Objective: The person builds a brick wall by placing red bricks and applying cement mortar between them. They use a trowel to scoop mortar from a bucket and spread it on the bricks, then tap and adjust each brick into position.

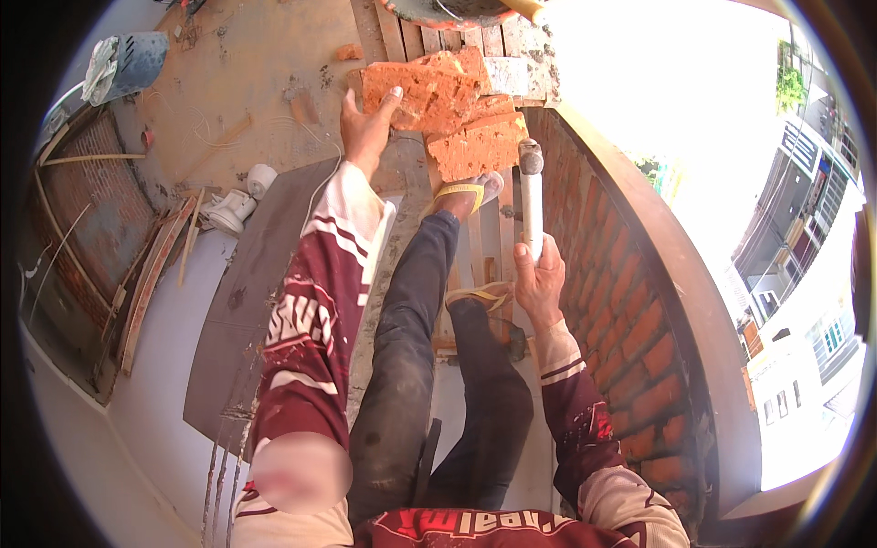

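Observation:
My left hand (370, 123) grips the left edge of a red brick (422, 96), its thumb on the face, at the top middle. This brick overlaps others in a loose pile. Another red brick (470, 151) lies nearer me, to the lower right. My right hand (539, 274) is closed round the white handle of a hammer-like tool (535, 205), held upright in the picture; its dull metal head is beside the nearer brick's right end. My feet in yellow sandals show below the bricks, on or beside wooden boards (470, 233).
A round mortar container (416, 14) stands beyond the bricks. At the left are a grey bucket (132, 66), white fittings (233, 210), loose timber (160, 283) and a grey sheet (237, 338). A low brick wall (621, 338) runs along my right, with buildings outside it.

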Motion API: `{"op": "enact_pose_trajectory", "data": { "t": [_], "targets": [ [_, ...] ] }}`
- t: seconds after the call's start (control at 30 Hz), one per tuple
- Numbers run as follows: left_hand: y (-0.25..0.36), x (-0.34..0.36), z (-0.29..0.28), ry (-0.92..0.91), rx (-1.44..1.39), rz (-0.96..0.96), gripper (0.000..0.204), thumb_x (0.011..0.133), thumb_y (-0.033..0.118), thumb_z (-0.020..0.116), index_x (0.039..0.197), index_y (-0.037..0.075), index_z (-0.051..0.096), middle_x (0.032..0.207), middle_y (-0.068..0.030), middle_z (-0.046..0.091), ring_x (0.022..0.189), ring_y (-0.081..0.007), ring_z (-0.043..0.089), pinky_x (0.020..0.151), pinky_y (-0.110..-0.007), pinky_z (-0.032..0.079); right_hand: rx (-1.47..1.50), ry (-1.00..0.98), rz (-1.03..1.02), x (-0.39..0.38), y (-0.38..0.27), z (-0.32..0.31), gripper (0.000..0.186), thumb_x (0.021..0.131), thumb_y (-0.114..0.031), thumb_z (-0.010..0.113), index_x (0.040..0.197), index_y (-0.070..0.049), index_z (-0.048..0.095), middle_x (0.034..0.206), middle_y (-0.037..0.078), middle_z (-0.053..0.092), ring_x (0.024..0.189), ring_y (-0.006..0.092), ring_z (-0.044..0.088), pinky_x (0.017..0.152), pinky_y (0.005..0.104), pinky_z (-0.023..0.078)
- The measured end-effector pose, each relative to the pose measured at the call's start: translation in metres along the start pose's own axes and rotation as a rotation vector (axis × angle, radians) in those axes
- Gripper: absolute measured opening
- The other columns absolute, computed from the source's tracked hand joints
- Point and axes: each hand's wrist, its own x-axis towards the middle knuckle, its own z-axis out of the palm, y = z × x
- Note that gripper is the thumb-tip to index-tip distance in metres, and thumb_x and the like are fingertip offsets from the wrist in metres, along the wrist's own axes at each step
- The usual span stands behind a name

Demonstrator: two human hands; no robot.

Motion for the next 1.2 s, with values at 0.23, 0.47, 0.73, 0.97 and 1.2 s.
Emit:
{"op": "enact_pose_trajectory", "data": {
  "t": [0.23,0.47,0.73,0.97,1.2],
  "targets": [
    [-0.012,0.025,-0.008,-0.434,-0.328,-0.111,0.052,0.092,0.036,0.081,0.125,-0.001,0.066,0.118,-0.0105,0.073,0.108,-0.0176,0.068,0.096,-0.033,0.053,-0.208,-0.141,-0.169,0.044,-0.006,0.022,0.025,0.094,-0.023,0.067,0.105,-0.001,0.064,0.075,0.015,0.065,0.067,0.0294,0.069,0.064,0.0381,0.052],
    [-0.007,-0.002,-0.035,-0.405,-0.448,-0.263,0.052,0.099,0.045,0.07,0.125,0.0,0.064,0.115,-0.0085,0.071,0.102,-0.0165,0.068,0.09,-0.03,0.052,-0.112,-0.266,-0.486,0.054,-0.072,0.033,0.049,0.1,-0.047,0.065,0.106,0.002,0.064,0.07,0.013,0.062,0.062,0.0281,0.067,0.06,0.0364,0.05],
    [-0.028,0.0,-0.033,-0.479,-0.438,-0.105,0.056,0.104,0.048,0.061,0.124,-0.004,0.065,0.114,-0.01,0.067,0.106,-0.0132,0.06,0.09,-0.032,0.051,-0.226,-0.152,-0.973,0.089,-0.072,0.04,0.04,0.097,-0.043,0.064,0.094,-0.003,0.063,0.07,0.013,0.065,0.06,0.036,0.065,0.057,0.0439,0.051],
    [-0.027,0.009,-0.037,-0.361,-0.18,-0.068,0.058,0.101,0.05,0.066,0.115,-0.007,0.067,0.106,-0.0099,0.068,0.098,-0.014,0.06,0.086,-0.03,0.049,-0.427,-0.296,-0.36,0.093,-0.066,0.043,0.042,0.102,-0.042,0.06,0.093,-0.002,0.056,0.066,0.018,0.06,0.061,0.0408,0.064,0.055,0.0446,0.05],
    [-0.036,0.01,-0.038,-0.318,-0.26,-0.108,0.061,0.097,0.056,0.068,0.108,-0.004,0.069,0.099,-0.0102,0.07,0.091,-0.0164,0.062,0.079,-0.031,0.051,-0.055,-0.183,-0.557,0.09,-0.068,0.034,0.041,0.104,-0.042,0.058,0.095,-0.002,0.061,0.07,0.014,0.06,0.059,0.0301,0.063,0.058,0.0355,0.049]
  ]
}}
